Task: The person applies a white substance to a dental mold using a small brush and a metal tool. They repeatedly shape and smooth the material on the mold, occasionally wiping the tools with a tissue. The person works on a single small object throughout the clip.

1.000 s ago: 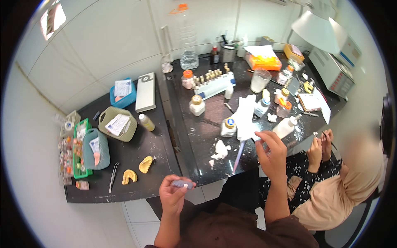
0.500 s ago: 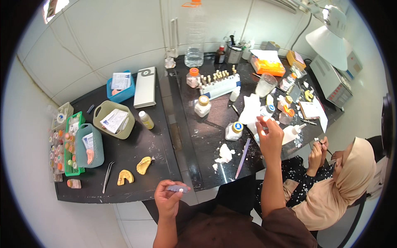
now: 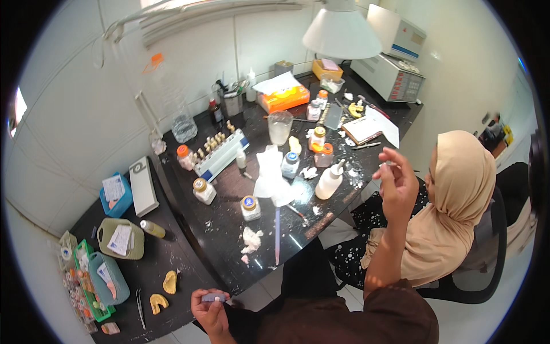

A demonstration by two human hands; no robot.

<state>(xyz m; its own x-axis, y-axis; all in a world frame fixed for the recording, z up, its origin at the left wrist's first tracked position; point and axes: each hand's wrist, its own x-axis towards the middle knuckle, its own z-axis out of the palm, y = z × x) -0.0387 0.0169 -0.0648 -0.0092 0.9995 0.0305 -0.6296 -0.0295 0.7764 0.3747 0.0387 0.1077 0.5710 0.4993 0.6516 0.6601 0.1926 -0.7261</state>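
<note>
My left hand (image 3: 211,318) is closed at the table's near edge, fingers and thumb around a small grey-purple block (image 3: 207,298). On that block sits a tiny white piece (image 3: 217,298). Raised at the right, in front of the seated person, my right hand (image 3: 399,186) pinches a small whitish piece (image 3: 387,164), too small to name. Two yellow dental casts, one horseshoe-shaped (image 3: 158,303) and one more solid (image 3: 169,282), lie left of my left hand, beside metal tweezers (image 3: 140,309). A purple stick (image 3: 277,235) and crumpled white tissue (image 3: 251,241) lie on the right-hand table.
Several lidded jars, such as a blue-lidded jar (image 3: 250,208), stand around a white cloth (image 3: 270,178). A white squeeze bottle (image 3: 329,182) stands near the table edge. Baskets (image 3: 137,243) are at the left. A person in a beige headscarf (image 3: 464,178) sits close on the right.
The view has swung to the right. My right hand has moved from above the table toward the seated person. My left hand still holds the grey-purple block.
</note>
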